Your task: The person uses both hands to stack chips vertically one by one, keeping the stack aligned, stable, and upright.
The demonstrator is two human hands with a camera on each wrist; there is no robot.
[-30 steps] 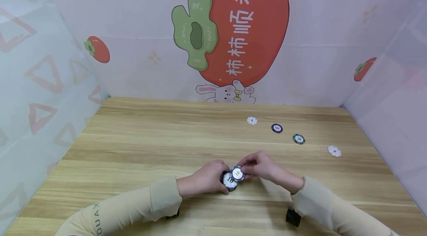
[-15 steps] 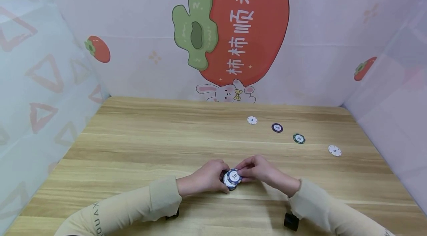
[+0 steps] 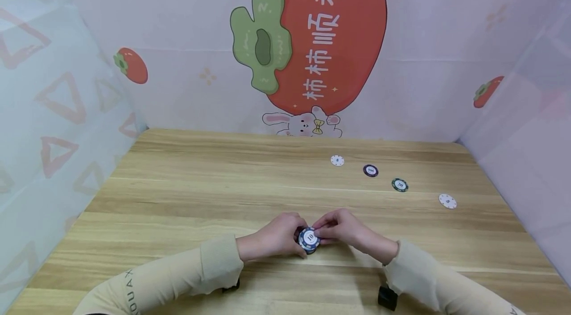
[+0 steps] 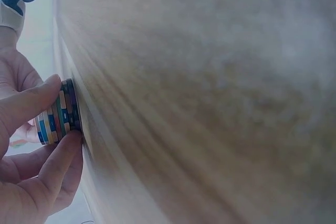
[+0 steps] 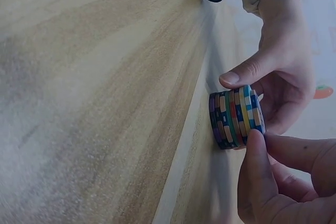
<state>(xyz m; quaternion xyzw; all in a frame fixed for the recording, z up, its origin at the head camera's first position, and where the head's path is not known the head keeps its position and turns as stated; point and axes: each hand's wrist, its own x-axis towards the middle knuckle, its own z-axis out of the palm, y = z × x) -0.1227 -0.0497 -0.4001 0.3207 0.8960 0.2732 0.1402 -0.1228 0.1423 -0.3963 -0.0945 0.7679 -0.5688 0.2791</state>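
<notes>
A stack of poker chips in several colours stands on the wooden table. My left hand grips it from the left, thumb and fingers on opposite sides; the left wrist view shows the layered edges of the stack between them. On top lies a blue-and-white poker chip marked 10. From the right, my right hand pinches this top chip at its edge. Seen in the right wrist view, the top chip sits almost in line with those below. Fingers hide part of the stack's sides.
Single chips lie in a slanting row at the back right: a white chip, a dark purple chip, a green chip and another white chip. Printed cloth walls border the wooden table.
My right hand has moved left and slightly down, sliding the blue-and-white poker chip from the stack's upper right edge onto its top. My left hand has stayed around the stack.
</notes>
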